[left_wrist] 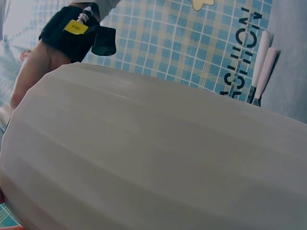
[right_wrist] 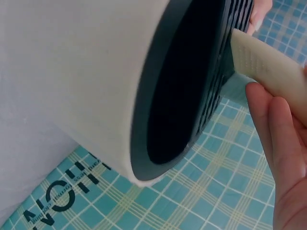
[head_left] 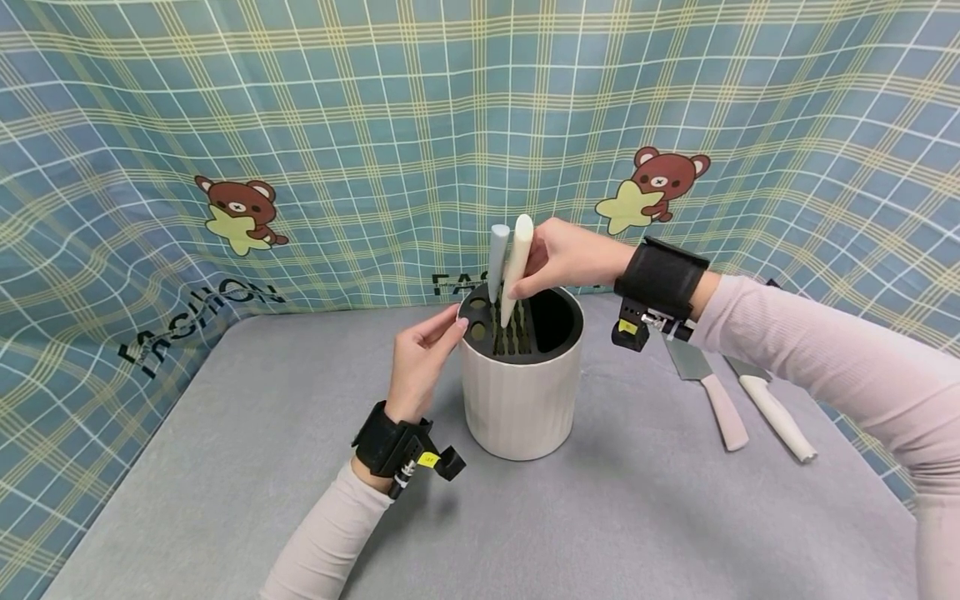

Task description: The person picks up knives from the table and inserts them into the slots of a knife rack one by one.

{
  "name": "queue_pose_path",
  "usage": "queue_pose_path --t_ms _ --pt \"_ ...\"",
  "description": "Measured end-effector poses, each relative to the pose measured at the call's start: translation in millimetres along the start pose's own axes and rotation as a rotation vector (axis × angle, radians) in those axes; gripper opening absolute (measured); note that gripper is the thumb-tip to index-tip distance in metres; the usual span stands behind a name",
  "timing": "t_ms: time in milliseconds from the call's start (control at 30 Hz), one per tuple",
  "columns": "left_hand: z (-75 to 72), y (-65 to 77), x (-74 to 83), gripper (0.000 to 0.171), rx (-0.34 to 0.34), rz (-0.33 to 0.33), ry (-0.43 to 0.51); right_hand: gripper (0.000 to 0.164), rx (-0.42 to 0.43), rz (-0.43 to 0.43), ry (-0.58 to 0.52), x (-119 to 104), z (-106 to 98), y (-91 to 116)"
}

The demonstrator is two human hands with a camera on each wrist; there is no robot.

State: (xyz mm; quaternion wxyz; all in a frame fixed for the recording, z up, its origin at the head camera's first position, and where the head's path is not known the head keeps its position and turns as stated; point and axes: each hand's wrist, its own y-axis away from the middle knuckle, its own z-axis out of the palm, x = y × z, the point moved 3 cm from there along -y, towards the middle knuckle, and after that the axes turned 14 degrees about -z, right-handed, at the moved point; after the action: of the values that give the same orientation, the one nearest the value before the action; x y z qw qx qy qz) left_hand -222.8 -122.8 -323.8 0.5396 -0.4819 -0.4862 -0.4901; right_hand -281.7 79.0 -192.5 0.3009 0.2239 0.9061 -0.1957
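A white ribbed knife holder [head_left: 519,408] with a black slotted top stands upright on the table. My right hand [head_left: 573,254] pinches the cream handle of a knife [head_left: 518,258] over the slots. In the right wrist view a short stretch of its greenish blade [right_wrist: 235,89] shows between handle and slots; the rest is hidden. Close beside it, a knife with a pale blue handle [head_left: 497,254] stands in the slots. My left hand [head_left: 422,360] holds the holder's left rim, thumb and fingertips at its edge.
On the right of the table lie a knife with a pink handle [head_left: 725,414] and one with a white handle [head_left: 776,418], blades pointing away, partly under the right forearm. A plaid curtain [head_left: 420,150] hangs behind the table [head_left: 300,417].
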Motion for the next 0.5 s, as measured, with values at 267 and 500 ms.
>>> queue_pose_path --t_ms 267,500 --pt "0.3 0.2 0.9 0.037 0.006 0.002 -0.002 0.019 -0.005 0.031 0.0 -1.1 1.8 0.0" --pt "0.7 1.8 0.6 0.039 -0.005 0.012 0.002 0.023 0.004 0.057 -0.035 4.4 3.1 -0.5"
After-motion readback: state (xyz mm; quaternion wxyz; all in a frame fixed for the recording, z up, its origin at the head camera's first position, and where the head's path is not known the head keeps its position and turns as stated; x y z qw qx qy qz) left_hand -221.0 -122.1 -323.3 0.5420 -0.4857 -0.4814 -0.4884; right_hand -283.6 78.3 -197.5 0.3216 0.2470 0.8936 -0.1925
